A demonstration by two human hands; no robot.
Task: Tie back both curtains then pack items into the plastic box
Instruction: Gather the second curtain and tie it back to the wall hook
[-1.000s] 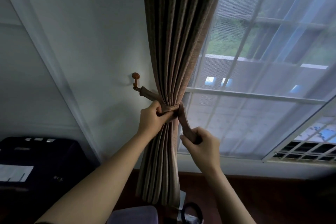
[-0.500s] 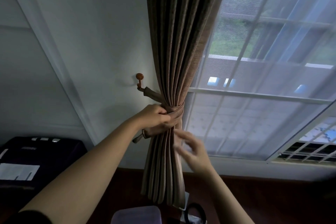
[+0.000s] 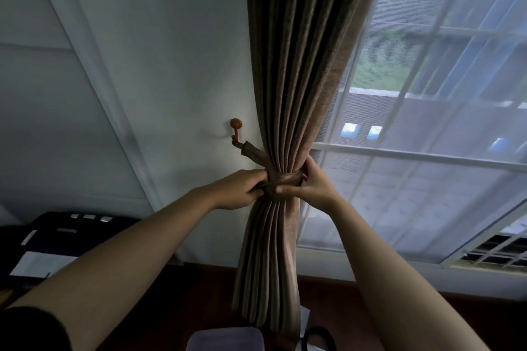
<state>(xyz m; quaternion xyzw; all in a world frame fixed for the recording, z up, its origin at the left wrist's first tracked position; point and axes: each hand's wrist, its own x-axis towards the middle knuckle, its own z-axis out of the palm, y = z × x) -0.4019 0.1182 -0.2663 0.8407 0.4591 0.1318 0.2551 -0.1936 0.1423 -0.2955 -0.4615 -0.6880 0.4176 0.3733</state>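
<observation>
noted: curtain (image 3: 299, 65) gathered beside window, tie (image 3: 285, 179) wrapped round it, one end on hook (image 3: 236, 129). left grip (image 3: 242, 189) pinching tie; right grip (image 3: 310, 184) clasping tie and folds. advise: lay band flat, pull snug, fasten loose end. box (image 3: 225, 339) below, contents unseen.

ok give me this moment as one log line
stage: tying back curtain | left hand: grips tieback | right hand: grips tieback | tieback: wrapped round curtain, one end on wall hook

The plastic box (image 3: 225, 339) is cut off at the bottom edge.
</observation>
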